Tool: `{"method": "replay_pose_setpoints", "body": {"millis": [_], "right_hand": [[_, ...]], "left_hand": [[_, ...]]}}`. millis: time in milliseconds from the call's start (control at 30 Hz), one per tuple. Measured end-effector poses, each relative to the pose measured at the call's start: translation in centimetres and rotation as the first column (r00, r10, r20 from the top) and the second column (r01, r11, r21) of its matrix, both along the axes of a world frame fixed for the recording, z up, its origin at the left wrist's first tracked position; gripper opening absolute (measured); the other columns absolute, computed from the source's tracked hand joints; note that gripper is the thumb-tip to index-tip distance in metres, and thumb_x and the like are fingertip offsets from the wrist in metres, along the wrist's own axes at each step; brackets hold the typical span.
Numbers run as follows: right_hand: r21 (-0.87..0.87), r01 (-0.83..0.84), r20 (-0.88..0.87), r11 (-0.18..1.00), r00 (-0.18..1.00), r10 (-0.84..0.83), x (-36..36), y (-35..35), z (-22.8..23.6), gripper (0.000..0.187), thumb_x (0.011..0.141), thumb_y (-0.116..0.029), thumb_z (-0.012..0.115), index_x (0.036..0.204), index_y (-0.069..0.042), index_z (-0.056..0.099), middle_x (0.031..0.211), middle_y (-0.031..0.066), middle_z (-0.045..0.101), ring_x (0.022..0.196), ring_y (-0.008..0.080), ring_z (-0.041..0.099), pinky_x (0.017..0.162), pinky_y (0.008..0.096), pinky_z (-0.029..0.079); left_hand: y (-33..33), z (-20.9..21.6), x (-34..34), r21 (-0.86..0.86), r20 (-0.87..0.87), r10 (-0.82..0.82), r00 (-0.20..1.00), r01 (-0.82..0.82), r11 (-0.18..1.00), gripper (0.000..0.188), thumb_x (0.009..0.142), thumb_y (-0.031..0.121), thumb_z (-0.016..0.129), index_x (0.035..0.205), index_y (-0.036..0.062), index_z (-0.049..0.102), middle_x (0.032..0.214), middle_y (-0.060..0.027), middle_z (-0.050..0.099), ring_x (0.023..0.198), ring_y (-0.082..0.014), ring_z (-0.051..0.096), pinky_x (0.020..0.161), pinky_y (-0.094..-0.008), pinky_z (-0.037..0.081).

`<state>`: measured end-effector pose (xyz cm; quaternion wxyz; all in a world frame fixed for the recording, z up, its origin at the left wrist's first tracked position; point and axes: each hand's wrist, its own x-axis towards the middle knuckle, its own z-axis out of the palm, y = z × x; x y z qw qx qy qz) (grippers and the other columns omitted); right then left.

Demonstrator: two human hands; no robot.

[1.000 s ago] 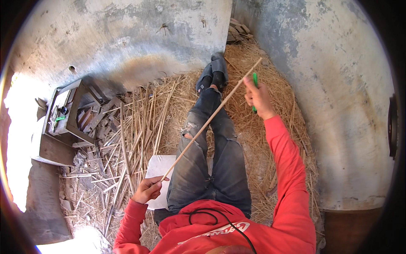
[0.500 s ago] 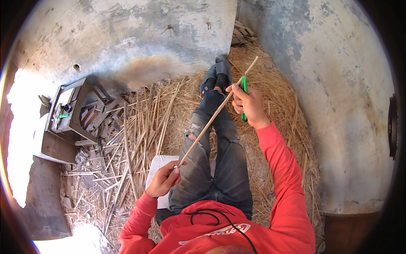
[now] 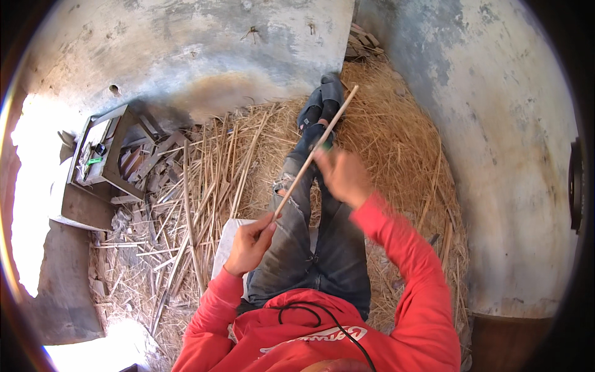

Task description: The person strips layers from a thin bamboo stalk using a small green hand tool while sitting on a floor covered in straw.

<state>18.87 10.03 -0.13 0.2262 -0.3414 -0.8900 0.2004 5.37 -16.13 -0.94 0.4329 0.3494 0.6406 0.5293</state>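
I sit on the ground with my legs in dark torn jeans stretched out over straw. My left hand (image 3: pixel 251 243) grips the near end of a long thin wooden stick (image 3: pixel 314 153) that slants up and to the right toward my shoes (image 3: pixel 323 102). My right hand (image 3: pixel 343 175) is blurred at the stick's middle, closed on a small green-handled tool (image 3: pixel 324 147) held against the stick. A white board (image 3: pixel 224 248) lies under my left thigh.
Split cane strips and shavings (image 3: pixel 192 192) cover the ground to my left. A wooden box with small items (image 3: pixel 102 152) stands at the far left. Loose straw (image 3: pixel 396 142) fills the right side. Plastered walls (image 3: pixel 483 111) curve around the far side and right.
My right hand with the green tool has slid down the stick toward me. My left hand and the stick's near end have risen slightly.
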Motion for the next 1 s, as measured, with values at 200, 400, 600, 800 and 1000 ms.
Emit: {"method": "replay_pose_setpoints", "body": {"millis": [200, 400, 600, 800, 1000], "right_hand": [[-0.033, -0.374, 0.093, 0.927, 0.922, 0.375, 0.9, -5.1, -0.1, 0.071, 0.106, -0.063, 0.044, 0.091, 0.000, 0.070, 0.068, 0.0275, 0.067, 0.068, 0.0477, 0.069, 0.062, 0.0572, 0.054], [-0.053, -0.115, 0.023, 0.992, 0.993, 0.116, 0.6, 0.1, 1.6, 0.060, 0.106, -0.057, 0.049, 0.093, -0.001, 0.069, 0.065, 0.0258, 0.063, 0.060, 0.0453, 0.066, 0.058, 0.0540, 0.052], [-0.096, 0.103, -0.026, 0.990, 0.994, -0.106, 0.9, 6.0, 1.8, 0.069, 0.107, -0.061, 0.042, 0.095, 0.001, 0.070, 0.069, 0.0250, 0.066, 0.064, 0.0454, 0.066, 0.060, 0.0565, 0.050], [-0.076, 0.183, -0.322, 0.980, 0.926, -0.198, 3.7, 9.3, 3.1, 0.065, 0.110, -0.055, 0.043, 0.085, 0.001, 0.065, 0.061, 0.0172, 0.056, 0.057, 0.0339, 0.060, 0.058, 0.0479, 0.044], [-0.029, -0.122, -0.159, 0.992, 0.980, 0.116, 2.4, -1.8, 6.2, 0.059, 0.108, -0.055, 0.046, 0.089, -0.003, 0.065, 0.063, 0.0210, 0.063, 0.061, 0.0431, 0.067, 0.054, 0.0514, 0.048]], "left_hand": [[-1.6, -0.3, -0.3, 0.055, 0.262, -0.031, 0.965, 0.017, 0.998, 0.034, 0.112, 0.015, 0.051, 0.140, -0.0015, 0.061, 0.065, 0.0102, 0.033, 0.050, -0.0015, 0.028, 0.047, -0.0231, 0.023], [-2.1, -0.7, -0.5, -0.001, 0.292, -0.044, 0.955, 0.046, 0.999, 0.034, 0.112, 0.016, 0.051, 0.139, -0.0017, 0.062, 0.064, 0.0103, 0.033, 0.050, -0.0014, 0.028, 0.047, -0.0230, 0.023], [-3.7, 0.4, -0.8, -0.094, 0.150, -0.074, 0.986, 0.089, 0.992, 0.035, 0.113, 0.017, 0.050, 0.140, -0.0036, 0.060, 0.066, 0.0082, 0.035, 0.053, -0.0025, 0.030, 0.050, -0.0230, 0.025], [-6.1, -1.8, -2.2, 0.005, 0.328, -0.143, 0.934, 0.150, 0.989, 0.038, 0.115, 0.020, 0.045, 0.142, -0.0022, 0.058, 0.065, 0.0082, 0.033, 0.053, -0.0030, 0.027, 0.049, -0.0235, 0.025], [-4.3, -1.8, -2.6, 0.033, 0.341, -0.145, 0.929, 0.142, 0.989, 0.042, 0.115, 0.019, 0.043, 0.153, 0.0005, 0.049, 0.067, 0.0075, 0.032, 0.054, -0.0038, 0.026, 0.050, -0.0228, 0.026]]}}
